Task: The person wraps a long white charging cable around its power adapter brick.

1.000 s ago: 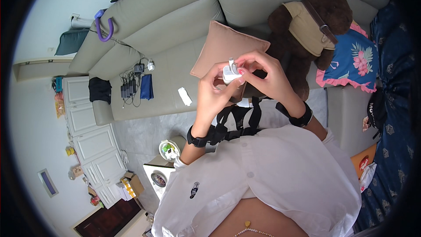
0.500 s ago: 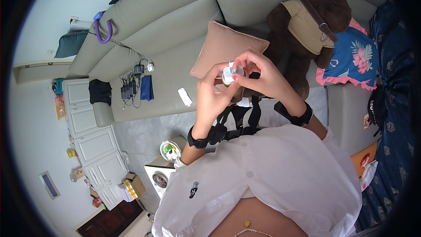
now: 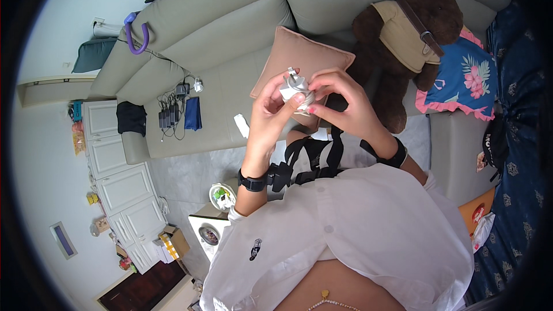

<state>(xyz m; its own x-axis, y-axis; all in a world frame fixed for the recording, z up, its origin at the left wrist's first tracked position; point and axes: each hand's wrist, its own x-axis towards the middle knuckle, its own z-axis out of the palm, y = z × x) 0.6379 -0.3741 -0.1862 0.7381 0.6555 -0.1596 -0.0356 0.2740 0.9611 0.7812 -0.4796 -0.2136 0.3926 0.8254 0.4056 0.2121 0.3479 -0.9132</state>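
A white charger [image 3: 293,84] with its plug end pointing up and away is held in front of my chest. My left hand [image 3: 268,112] is closed round it, the thumb pressing on its near side. White cable [image 3: 305,104] lies in loops about the charger's lower right side. My right hand [image 3: 345,103] pinches at these loops, thumb below and forefinger above. The palm side of the left fingers is partly hidden behind the charger.
Behind the hands a pink cushion [image 3: 299,52] leans on the grey sofa [image 3: 224,86]. Black adapters with cords [image 3: 169,116], a blue pouch [image 3: 193,114] and a white strip [image 3: 242,125] lie on the seat. A brown teddy bear [image 3: 397,40] sits to the right.
The charger has tilted and moved slightly left, so its side and the cable loops now show. My left hand has turned with it, and my right fingers have shifted onto the cable.
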